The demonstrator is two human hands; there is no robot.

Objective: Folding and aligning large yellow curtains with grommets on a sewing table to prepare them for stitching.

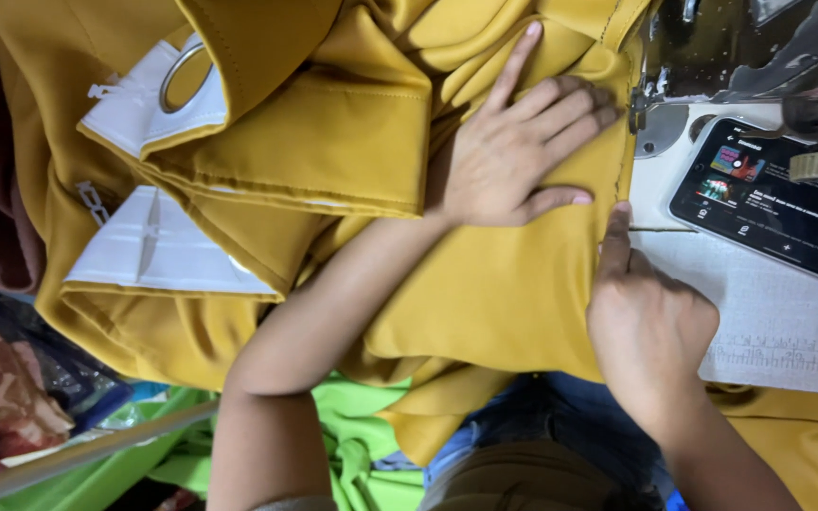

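A large mustard-yellow curtain fabric [333, 142] lies bunched over a sewing table, with white backing tape and a metal eyelet ring [182, 78] showing at the left. My left hand [513, 151] rests flat on the fabric, fingers spread toward the sewing machine's presser foot [638, 99]. My right hand [646, 317] pinches the fabric's right edge with the index finger pointing up along the hem, just below the needle area.
A sewing machine [740, 47] stands at the top right. A phone [773, 194] with a lit screen lies on the white table surface [778, 322]. Bright green cloth [352, 445] hangs below, and patterned fabric in plastic [2, 388] sits at the lower left.
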